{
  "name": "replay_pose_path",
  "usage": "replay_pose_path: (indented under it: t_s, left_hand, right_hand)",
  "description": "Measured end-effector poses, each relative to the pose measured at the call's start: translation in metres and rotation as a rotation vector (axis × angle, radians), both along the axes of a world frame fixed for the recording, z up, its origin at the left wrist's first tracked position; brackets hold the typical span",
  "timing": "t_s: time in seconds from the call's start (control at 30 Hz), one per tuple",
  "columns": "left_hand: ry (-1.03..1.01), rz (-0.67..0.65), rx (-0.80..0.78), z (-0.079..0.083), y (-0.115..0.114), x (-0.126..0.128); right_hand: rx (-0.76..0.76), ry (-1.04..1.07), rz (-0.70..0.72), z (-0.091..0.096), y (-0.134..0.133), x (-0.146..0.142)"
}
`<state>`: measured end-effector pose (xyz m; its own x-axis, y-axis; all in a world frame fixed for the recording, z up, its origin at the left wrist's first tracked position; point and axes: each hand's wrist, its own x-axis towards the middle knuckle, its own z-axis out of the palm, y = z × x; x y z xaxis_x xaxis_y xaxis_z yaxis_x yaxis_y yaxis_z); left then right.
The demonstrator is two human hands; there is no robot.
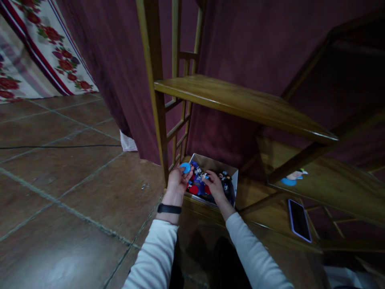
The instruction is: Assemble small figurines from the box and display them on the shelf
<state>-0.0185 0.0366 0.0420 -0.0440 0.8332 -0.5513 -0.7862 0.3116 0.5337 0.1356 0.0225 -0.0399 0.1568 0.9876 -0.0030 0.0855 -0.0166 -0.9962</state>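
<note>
Hands: two, both yours. Box: one, white-walled, on the lower shelf [255, 198] at the near left end. Counts for you: one blue disc [185, 167], one phone [299, 220], one lone figure [293, 177] on a blue base, one wristband [169, 208], one cable [60, 147]. Box [215, 165] contents: a heap of small figures [198, 188], mostly dark blue, black, white and red, overlapping, too jumbled for you to count.

Your left hand [177, 180] is at the box's left edge, fingers nearly closed, thumb and fingers pinching the blue disc; you can't tell if anything is fixed to its hidden side. Your right hand [215, 183] reaches over the middle of the box, fingers curled with only a narrow gap, tips at a small pale figure [204, 177]; too small to tell whether you grip it or just touch it.

To your right, the phone lies on the lower shelf, well apart from the box. The lone figure is on the raised shelf [325, 186] at right, beyond the phone. Wristband on your left wrist. Cable runs across the tiled floor [75, 224], far left.
</note>
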Motion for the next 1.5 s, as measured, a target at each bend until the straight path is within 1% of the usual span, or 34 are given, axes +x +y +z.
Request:
replay_pose_path:
  t_s: [0.07,0.13,0.23,0.33,0.4,0.47,0.53,0.67,0.77,0.97,1.07,1.27,1.5]
  left_hand:
    - [0.023,-0.062,0.011,-0.002,-0.004,0.01]
    - [0.032,-0.146,0.019,-0.004,-0.009,0.022]
    - [0.048,-0.252,0.01,-0.007,-0.018,0.041]
    - [0.034,-0.358,-0.003,-0.009,-0.028,0.056]
    - [0.003,-0.406,-0.007,-0.01,-0.033,0.064]
    - [-0.03,-0.42,-0.004,-0.01,-0.038,0.071]
    - [-0.055,-0.414,0.008,-0.01,-0.041,0.076]
    - [-0.071,-0.435,0.054,-0.011,-0.044,0.083]
    - [-0.069,-0.436,0.084,-0.012,-0.045,0.085]
    - [-0.051,-0.411,0.096,-0.015,-0.043,0.086]
    - [-0.039,-0.398,0.097,-0.017,-0.043,0.086]
    - [0.023,-0.385,0.133,-0.018,-0.044,0.086]
    - [0.044,-0.374,0.106,-0.018,-0.043,0.087]
  right_hand:
    - [-0.045,0.317,-0.031,0.009,-0.011,0.009]
    - [-0.066,0.544,-0.053,0.019,-0.024,0.018]
    - [-0.057,0.709,-0.076,0.031,-0.044,0.028]
    - [-0.014,0.763,-0.095,0.041,-0.056,0.036]
    - [0.034,0.745,-0.112,0.046,-0.06,0.04]
    - [0.082,0.681,-0.127,0.05,-0.061,0.044]
    - [0.115,0.571,-0.154,0.052,-0.06,0.047]
    - [0.164,0.269,-0.23,0.054,-0.058,0.051]
    - [0.183,0.135,-0.232,0.054,-0.056,0.052]
    - [0.197,0.112,-0.237,0.053,-0.054,0.053]
    - [0.191,0.124,-0.217,0.053,-0.055,0.051]
    - [0.199,0.082,-0.222,0.052,-0.054,0.05]
    - [0.22,0.04,-0.218,0.05,-0.051,0.051]
